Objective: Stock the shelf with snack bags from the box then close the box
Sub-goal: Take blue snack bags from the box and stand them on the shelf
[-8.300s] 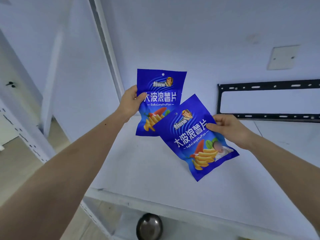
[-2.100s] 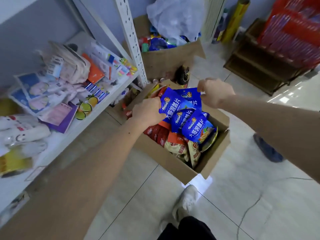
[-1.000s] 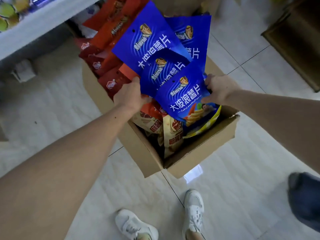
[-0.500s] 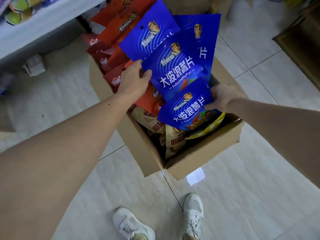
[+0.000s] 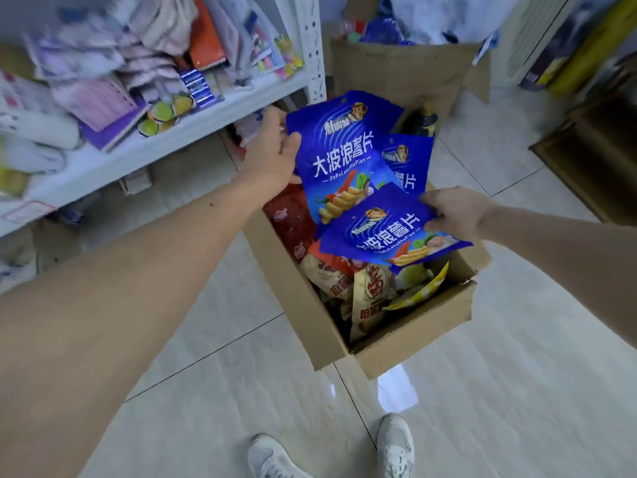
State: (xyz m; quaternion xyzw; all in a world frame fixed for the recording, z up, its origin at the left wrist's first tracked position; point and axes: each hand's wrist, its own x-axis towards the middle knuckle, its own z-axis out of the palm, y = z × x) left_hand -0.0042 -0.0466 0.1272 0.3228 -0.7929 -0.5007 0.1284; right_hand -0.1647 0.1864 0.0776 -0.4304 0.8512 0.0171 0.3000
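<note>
The left hand point(image 5: 272, 160) pinches a glossy blue snack bag point(image 5: 339, 160) printed "DaBoLangShuPian"; the right hand point(image 5: 455, 212) pinches another blue bag point(image 5: 386, 236) below it, over the open brown cardboard box point(image 5: 406, 336). A moment ago four bags fanned out; now perhaps three. Blurred white shelf point(image 5: 165, 146) sits beyond the left fingers.

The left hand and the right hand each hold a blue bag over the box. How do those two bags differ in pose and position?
The blue bag in the left hand stands nearly upright, farther from the camera; the blue bag in the right hand lies tilted, lower and nearer, overlapping the first one's bottom corner. The left hand grips a side edge near the top; the right pinches an upper corner. Both share one design, above the open cardboard box.
</note>
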